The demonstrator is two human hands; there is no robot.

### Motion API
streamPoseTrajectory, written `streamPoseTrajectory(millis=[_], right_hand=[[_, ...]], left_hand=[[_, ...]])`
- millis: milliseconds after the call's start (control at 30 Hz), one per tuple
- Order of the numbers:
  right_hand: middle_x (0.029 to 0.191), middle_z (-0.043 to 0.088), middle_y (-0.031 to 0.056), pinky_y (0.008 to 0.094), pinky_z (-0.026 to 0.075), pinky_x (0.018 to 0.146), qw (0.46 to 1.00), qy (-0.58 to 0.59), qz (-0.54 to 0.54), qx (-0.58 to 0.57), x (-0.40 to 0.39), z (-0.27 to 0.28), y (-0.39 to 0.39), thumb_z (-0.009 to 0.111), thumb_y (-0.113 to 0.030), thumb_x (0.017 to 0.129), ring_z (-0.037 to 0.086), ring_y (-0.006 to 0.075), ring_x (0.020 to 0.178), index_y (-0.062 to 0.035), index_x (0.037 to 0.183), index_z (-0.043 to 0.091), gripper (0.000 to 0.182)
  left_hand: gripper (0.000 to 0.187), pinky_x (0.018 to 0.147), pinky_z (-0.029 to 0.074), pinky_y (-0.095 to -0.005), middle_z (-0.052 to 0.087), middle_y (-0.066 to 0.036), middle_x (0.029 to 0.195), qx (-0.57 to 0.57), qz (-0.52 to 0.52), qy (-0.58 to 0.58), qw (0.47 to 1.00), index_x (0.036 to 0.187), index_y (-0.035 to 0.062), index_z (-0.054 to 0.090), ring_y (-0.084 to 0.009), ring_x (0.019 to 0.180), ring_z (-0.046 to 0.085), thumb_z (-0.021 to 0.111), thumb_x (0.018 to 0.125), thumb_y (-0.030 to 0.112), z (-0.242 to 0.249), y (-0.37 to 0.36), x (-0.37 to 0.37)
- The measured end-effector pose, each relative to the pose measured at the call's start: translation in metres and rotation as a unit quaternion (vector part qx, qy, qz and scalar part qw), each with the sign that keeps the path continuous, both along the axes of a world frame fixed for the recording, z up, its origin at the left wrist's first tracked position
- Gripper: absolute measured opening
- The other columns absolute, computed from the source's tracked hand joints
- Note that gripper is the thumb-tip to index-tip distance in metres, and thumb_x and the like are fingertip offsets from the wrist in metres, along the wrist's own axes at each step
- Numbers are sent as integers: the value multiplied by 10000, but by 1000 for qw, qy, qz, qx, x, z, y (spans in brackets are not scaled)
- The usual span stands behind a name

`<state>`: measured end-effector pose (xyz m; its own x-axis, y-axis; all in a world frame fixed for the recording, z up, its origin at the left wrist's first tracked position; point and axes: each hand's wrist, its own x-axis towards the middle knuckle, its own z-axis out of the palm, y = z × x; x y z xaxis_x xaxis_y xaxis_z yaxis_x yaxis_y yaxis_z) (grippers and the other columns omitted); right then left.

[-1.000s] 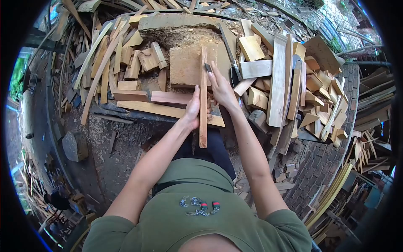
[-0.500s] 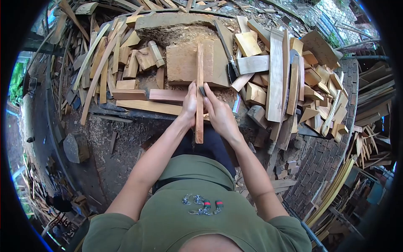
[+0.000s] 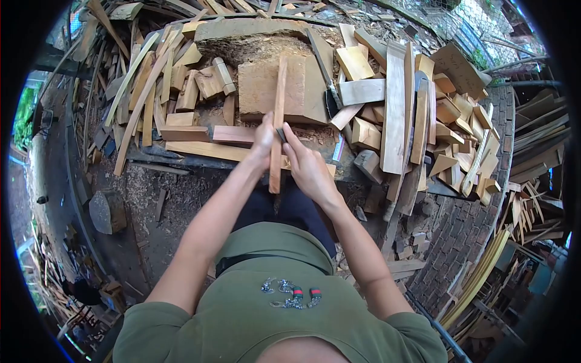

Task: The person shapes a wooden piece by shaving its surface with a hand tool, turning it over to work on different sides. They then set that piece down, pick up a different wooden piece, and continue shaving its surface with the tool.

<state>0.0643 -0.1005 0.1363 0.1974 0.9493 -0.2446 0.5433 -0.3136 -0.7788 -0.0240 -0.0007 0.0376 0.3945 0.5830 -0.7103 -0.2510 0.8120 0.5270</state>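
A narrow wooden strip (image 3: 281, 85) runs lengthwise away from my body, its far end over a large wooden block (image 3: 257, 91). My left hand (image 3: 264, 143) is closed around the strip's left side near its middle. On the other side my right hand (image 3: 307, 166) is closed, its fingertips pressing a small dark piece (image 3: 281, 133) against the strip. What kind of thing that piece is, I cannot make out. The strip's near end hangs free above my lap.
Wood offcuts (image 3: 363, 133) pile up on the workbench's right side, with longer sticks (image 3: 151, 91) at left. A dark-bladed tool (image 3: 330, 91) leans by the block. Flat boards (image 3: 206, 150) lie along the near edge. A log stump (image 3: 108, 212) stands on the floor at left.
Both hands and the strip have shifted slightly away from my body and to the left. The strip now leans a little, and the grip on it is kept.
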Motion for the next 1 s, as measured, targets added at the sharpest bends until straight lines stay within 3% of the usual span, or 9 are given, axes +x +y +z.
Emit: streamPoseTrajectory(millis=[67, 300, 500, 633, 700, 733, 833, 867, 1000], right_hand=[[799, 585, 321, 519, 439, 681, 998, -18, 0, 56, -6, -8, 11, 457, -183, 965, 583, 486, 789, -105, 1401, 383, 449], [826, 593, 322, 533, 442, 680, 999, -27, -14, 35, -17, -6, -7, 459, -183, 963, 589, 482, 815, -92, 1391, 394, 442], [790, 615, 294, 554, 471, 676, 998, -26, -57, 29, 10, -25, 56, 439, -213, 960, 607, 471, 739, -69, 1365, 416, 430], [799, 616, 298, 550, 471, 666, 996, -76, -8, 55, -8, -11, 11, 442, -219, 962, 612, 470, 758, -109, 1393, 392, 447], [795, 617, 297, 551, 469, 656, 995, -38, -15, 88, -15, -12, -3, 448, -216, 961, 616, 464, 747, -115, 1402, 376, 458], [795, 617, 297, 551, 469, 656, 995, -40, -14, 87, -11, -12, 4, 448, -216, 961, 616, 464, 747, -115, 1402, 376, 458], [896, 613, 312, 508, 471, 742, 998, -44, -45, -31, 10, -17, 59, 402, -220, 989, 598, 470, 870, -62, 1357, 438, 402], [891, 612, 315, 502, 475, 737, 998, -34, -46, -13, 16, -24, 75, 394, -230, 991, 600, 468, 864, -68, 1360, 435, 406], [900, 607, 328, 487, 476, 751, 999, -26, -35, -6, 9, -14, 60, 406, -219, 986, 601, 469, 886, -66, 1371, 424, 415]], left_hand=[[487, 536, 493, -311, 555, -40, 664, -4, -23, -6, 1000, 832, 75, 547, -160, 585, 552, 343, 985, 490, 25, 13, -3], [502, 521, 477, -301, 535, -46, 660, -43, -50, -123, 990, 817, 77, 494, -172, 601, 546, 295, 994, 502, -25, 16, -8], [348, 696, 546, -333, 589, -17, 822, -7, 19, -55, 998, 1043, 102, 563, -151, 759, 616, 393, 1001, 403, 17, -1, 7], [336, 636, 527, -340, 580, -26, 820, -48, 22, -52, 997, 952, 100, 539, -152, 703, 583, 378, 1004, 391, 3, 4, -2], [358, 597, 511, -325, 565, -29, 766, -57, -60, -192, 978, 906, 95, 530, -148, 671, 567, 371, 1002, 401, -23, 6, -11], [373, 566, 490, -289, 533, -27, 692, -51, 2, -80, 995, 886, 104, 535, -141, 649, 557, 366, 999, 417, 1, 0, 0], [484, 478, 456, -310, 518, -25, 626, -63, 45, 11, 997, 834, 96, 525, -152, 528, 515, 307, 992, 497, 49, -3, 14], [490, 418, 390, -277, 459, -8, 581, -53, -36, -78, 995, 812, 107, 522, -139, 461, 449, 298, 993, 503, 6, -1, -2], [483, 380, 337, -256, 431, 13, 578, -46, -44, -52, 997, 817, 125, 528, -119, 440, 415, 290, 993, 508, 19, 2, -5]])
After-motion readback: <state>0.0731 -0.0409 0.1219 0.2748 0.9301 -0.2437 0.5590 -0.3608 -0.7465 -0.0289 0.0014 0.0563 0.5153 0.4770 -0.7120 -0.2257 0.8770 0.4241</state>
